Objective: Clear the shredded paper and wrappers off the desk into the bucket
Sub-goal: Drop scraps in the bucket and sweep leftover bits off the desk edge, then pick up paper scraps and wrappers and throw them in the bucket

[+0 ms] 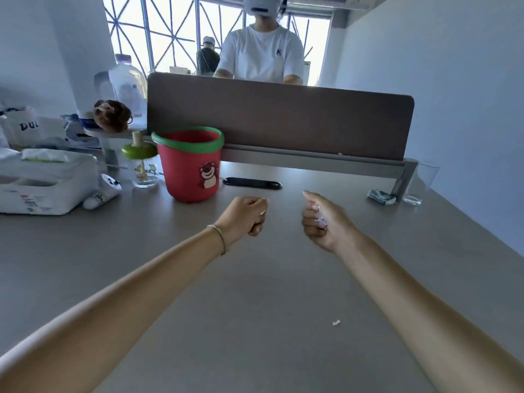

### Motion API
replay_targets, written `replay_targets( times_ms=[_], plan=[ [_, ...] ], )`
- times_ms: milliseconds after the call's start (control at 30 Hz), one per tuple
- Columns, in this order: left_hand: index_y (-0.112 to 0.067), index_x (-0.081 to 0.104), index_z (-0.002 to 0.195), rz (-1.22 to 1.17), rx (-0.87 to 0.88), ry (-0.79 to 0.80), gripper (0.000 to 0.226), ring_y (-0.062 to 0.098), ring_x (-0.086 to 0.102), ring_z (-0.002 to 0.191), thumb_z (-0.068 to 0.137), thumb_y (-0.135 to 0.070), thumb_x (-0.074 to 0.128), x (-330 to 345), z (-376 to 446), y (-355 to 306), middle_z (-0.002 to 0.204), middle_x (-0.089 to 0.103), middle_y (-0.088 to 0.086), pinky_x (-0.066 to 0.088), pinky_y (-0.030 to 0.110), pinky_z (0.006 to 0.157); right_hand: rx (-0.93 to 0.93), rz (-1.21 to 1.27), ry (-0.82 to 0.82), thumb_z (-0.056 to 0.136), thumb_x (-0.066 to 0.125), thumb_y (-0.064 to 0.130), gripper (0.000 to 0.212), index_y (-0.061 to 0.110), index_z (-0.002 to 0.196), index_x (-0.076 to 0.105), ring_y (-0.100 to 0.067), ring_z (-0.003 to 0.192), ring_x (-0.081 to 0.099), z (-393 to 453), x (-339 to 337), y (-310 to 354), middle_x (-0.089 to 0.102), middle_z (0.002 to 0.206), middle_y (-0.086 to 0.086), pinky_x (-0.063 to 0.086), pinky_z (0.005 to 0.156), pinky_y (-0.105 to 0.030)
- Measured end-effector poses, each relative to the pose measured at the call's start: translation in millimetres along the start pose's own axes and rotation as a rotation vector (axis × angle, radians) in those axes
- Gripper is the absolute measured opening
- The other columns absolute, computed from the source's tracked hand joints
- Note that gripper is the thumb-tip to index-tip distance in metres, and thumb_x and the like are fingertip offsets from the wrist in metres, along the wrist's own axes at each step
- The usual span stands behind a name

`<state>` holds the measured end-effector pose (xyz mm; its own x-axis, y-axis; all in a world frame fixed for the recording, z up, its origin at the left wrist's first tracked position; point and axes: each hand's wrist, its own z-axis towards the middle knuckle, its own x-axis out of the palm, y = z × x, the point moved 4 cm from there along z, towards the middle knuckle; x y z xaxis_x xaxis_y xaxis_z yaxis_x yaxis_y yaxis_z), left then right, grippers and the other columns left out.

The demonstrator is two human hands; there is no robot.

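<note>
On the grey counter (255, 293), carry both fists over the red green-rimmed plastic bucket (190, 165): left hand (244, 215) pinches a white paper scrap (263, 212), right hand (320, 219) grips seemingly crumpled paper (321, 221).

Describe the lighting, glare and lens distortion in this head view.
Head view: the window behind is blown out white, backlighting the room; wide-angle bending curves the divider and stretches the forearms; the desk is evenly lit with soft shadows; both hands and the bucket look reasonably sharp.

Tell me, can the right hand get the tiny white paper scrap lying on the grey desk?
Probably not yet. The tiny white paper scrap lies in the open, but the right hand is already curled round crumpled paper bits.
</note>
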<state>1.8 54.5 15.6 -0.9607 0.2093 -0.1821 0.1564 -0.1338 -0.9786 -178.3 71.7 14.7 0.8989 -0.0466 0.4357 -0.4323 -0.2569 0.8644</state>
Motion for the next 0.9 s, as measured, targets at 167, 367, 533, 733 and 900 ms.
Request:
replay_targets(
  times_ms=[167, 367, 533, 733, 900],
  plan=[
    [-0.017, 0.035, 0.063, -0.008, 0.019, -0.067, 0.041, 0.015, 0.034, 0.039, 0.102, -0.011, 0.046, -40, 30, -30, 0.054, 0.032, 0.002, 0.023, 0.022, 0.045, -0.042, -0.043, 0.045, 0.101, 0.059, 0.028, 0.050, 0.020, 0.058, 0.034, -0.005, 0.028, 0.020, 46, 60, 37, 0.025, 0.046, 0.007, 0.013, 0.027, -0.018],
    [-0.011, 0.040, 0.068, 0.134, 0.072, -0.151, 0.034, 0.014, 0.036, 0.039, 0.100, -0.016, 0.048, -97, 60, -76, 0.054, 0.035, -0.001, 0.024, 0.023, 0.042, -0.064, -0.122, 0.104, 0.102, 0.057, 0.030, 0.050, 0.019, 0.059, 0.034, -0.006, 0.028, 0.019, 98, 128, 80, 0.026, 0.045, 0.006, 0.013, 0.026, -0.018],
    [-0.010, 0.047, 0.063, 0.305, 0.150, -0.283, 0.036, 0.018, 0.041, 0.043, 0.097, -0.022, 0.052, -143, 89, -105, 0.052, 0.040, 0.003, 0.033, 0.026, 0.048, -0.041, -0.216, 0.142, 0.102, 0.058, 0.030, 0.049, 0.019, 0.060, 0.036, -0.007, 0.029, 0.019, 134, 178, 90, 0.028, 0.046, 0.005, 0.013, 0.028, -0.019],
    [-0.003, 0.051, 0.059, 0.639, 0.157, -0.391, 0.044, 0.023, 0.054, 0.051, 0.096, -0.026, 0.054, -192, 127, -108, 0.052, 0.052, 0.006, 0.049, 0.034, 0.057, -0.028, -0.331, 0.128, 0.100, 0.062, 0.030, 0.038, 0.015, 0.070, 0.046, -0.007, 0.028, 0.023, 171, 223, 92, 0.033, 0.056, 0.001, 0.018, 0.027, -0.018],
    [-0.013, 0.048, 0.054, 0.905, 0.061, -0.394, 0.048, 0.028, 0.056, 0.063, 0.098, -0.032, 0.053, -224, 159, -101, 0.055, 0.051, 0.000, 0.041, 0.032, 0.060, -0.063, -0.355, 0.154, 0.097, 0.065, 0.028, 0.029, 0.013, 0.077, 0.051, -0.007, 0.030, 0.023, 198, 244, 98, 0.035, 0.052, 0.002, 0.016, 0.030, -0.018]
  ],
)
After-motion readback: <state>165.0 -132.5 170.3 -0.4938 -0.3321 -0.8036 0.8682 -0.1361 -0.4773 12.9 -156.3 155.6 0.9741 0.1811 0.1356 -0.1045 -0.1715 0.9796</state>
